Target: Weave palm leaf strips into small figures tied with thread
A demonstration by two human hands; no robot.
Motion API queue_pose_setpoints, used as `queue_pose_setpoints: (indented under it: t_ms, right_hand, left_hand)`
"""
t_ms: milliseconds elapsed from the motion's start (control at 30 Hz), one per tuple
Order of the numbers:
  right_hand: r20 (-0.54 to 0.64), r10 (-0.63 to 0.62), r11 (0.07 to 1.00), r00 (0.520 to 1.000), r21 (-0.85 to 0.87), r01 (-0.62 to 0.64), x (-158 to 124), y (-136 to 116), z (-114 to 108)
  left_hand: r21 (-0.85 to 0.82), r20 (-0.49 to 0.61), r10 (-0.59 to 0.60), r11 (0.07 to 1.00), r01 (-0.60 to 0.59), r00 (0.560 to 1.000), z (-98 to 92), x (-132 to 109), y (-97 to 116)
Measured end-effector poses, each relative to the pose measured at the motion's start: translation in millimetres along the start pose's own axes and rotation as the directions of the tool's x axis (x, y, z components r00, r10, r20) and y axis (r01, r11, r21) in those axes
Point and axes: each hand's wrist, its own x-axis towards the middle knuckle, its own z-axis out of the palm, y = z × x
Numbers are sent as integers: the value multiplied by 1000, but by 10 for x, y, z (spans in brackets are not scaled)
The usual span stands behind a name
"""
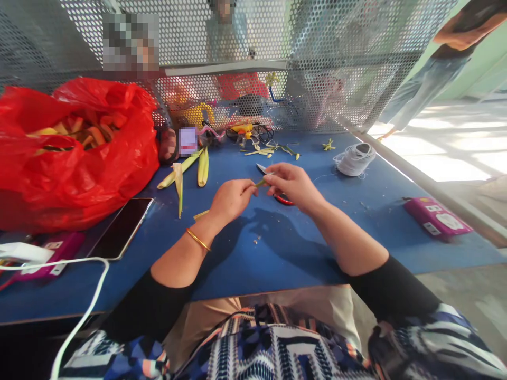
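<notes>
A small green leaf strip (260, 183) spans the gap between my two hands above the blue table. The fingertips of my left hand (233, 199) pinch its left end, and my right hand (293, 184) grips the other end. Under my right hand lie scissors (262, 169), the blade poking out on the far side and a red handle showing below. Pale green folded leaves (203, 168) rest beyond my left hand. A thin white thread trails toward a spool of white thread (355, 159) on the right.
A red plastic bag (130, 153) full of leaf pieces stands at left, a phone (122, 228) before it. Leaf scraps (259, 152) and a yellow tool (242, 130) lie near the perforated metal screen (253, 63). A purple packet (438, 217) sits right. People are beyond the screen.
</notes>
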Motion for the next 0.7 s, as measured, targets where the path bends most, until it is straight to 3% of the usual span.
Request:
queue_pose_setpoints:
  t_ms: [67, 133, 200, 300, 400, 500, 600, 633, 700]
  right_hand:
    - [-67, -109, 924, 992, -375, 76, -21, -39, -280]
    - [-89, -120, 675, 989, -738, 15, -94, -16, -560]
    - [-71, 15, 455, 997, -888, -70, -207, 78, -759]
    - [0, 171, 320, 985, -946, -56, -375, 254, -881]
    - [63, 204, 366, 977, -931, -16, -434, 274, -937]
    - [160, 299, 576, 941, -816, -44, -279, 72, -1011]
    - [320, 343, 789, 883, -609, -85, 137, -179, -998]
    - [321, 318, 832, 892, -546, -99, 325, -233, -962]
    - [196, 220, 904, 956, -409, -124, 734, -271, -865]
  left_hand:
    - [-124, 1, -83, 989, 83, 997, -13, 30, -52]
    - [-278, 14, -181, 944, 177, 983, -18, 62, -97]
    - [-417, 48, -274, 868, 269, 960, -12, 85, -117]
    - [-537, 106, -346, 769, 346, 932, 5, 93, -104]
    - [-584, 130, -358, 726, 363, 925, 7, 83, -70]
    - [-625, 101, -363, 701, 343, 926, -13, 79, -40]
    - [-691, 31, -370, 663, 288, 928, -41, 81, -30]
    - [-712, 14, -379, 646, 275, 925, -50, 82, -34]
    - [-739, 2, -397, 617, 268, 918, -61, 86, -47]
